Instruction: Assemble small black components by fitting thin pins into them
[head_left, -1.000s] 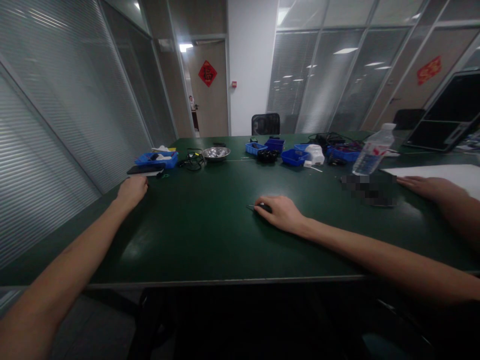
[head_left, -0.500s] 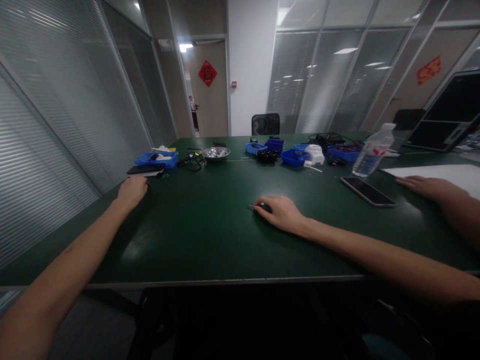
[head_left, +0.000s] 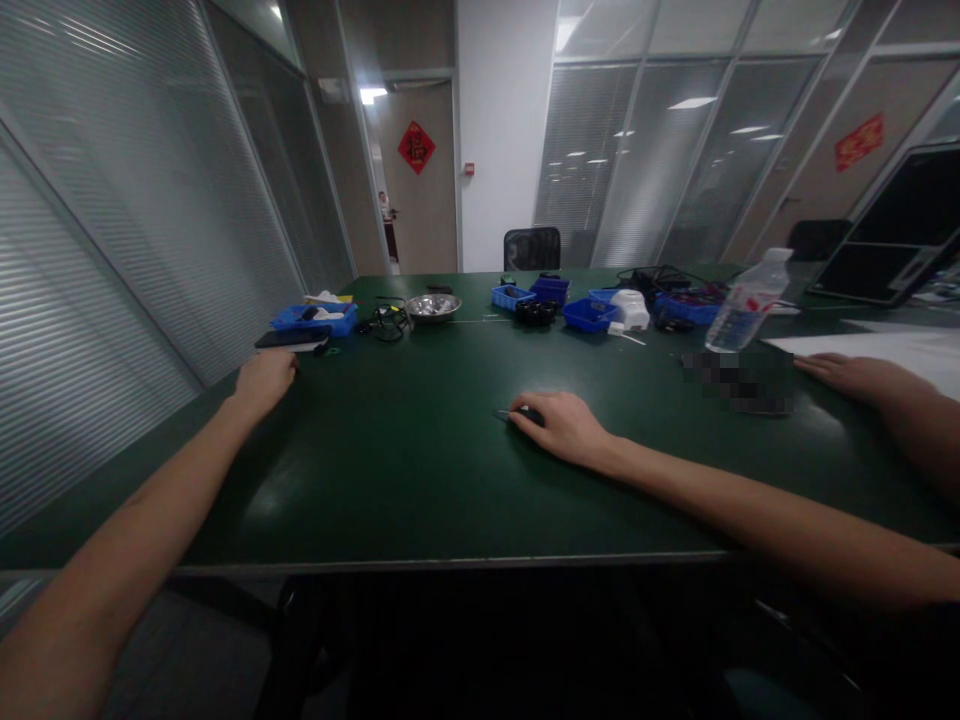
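Observation:
My right hand (head_left: pixel 562 425) rests on the green table (head_left: pixel 405 460), fingers curled around a small screwdriver-like tool (head_left: pixel 531 414). Its dark handle lies mostly inside the palm, and a thin metal shaft sticks out to the left past my fingertips. At the left side of the table, my left hand (head_left: pixel 264 378) is closed, knuckles up; whatever it may hold is hidden. Just beyond it lies a dark notebook (head_left: pixel 292 338), with a blue tray (head_left: pixel 315 320) of small items behind.
Across the back are a metal bowl (head_left: pixel 433 308), black cables (head_left: pixel 386 322), blue bins (head_left: pixel 590 316) and a white plastic object (head_left: pixel 631 310). At right stand a water bottle (head_left: pixel 750 302), a pixelated phone (head_left: pixel 739 385), white paper (head_left: pixel 915 350) and another person's hand (head_left: pixel 855 372).
My hands stay in place, the right still around the tool. The phone has become pixelated. At the far right, the white paper's outline near the other person's hand differs slightly.

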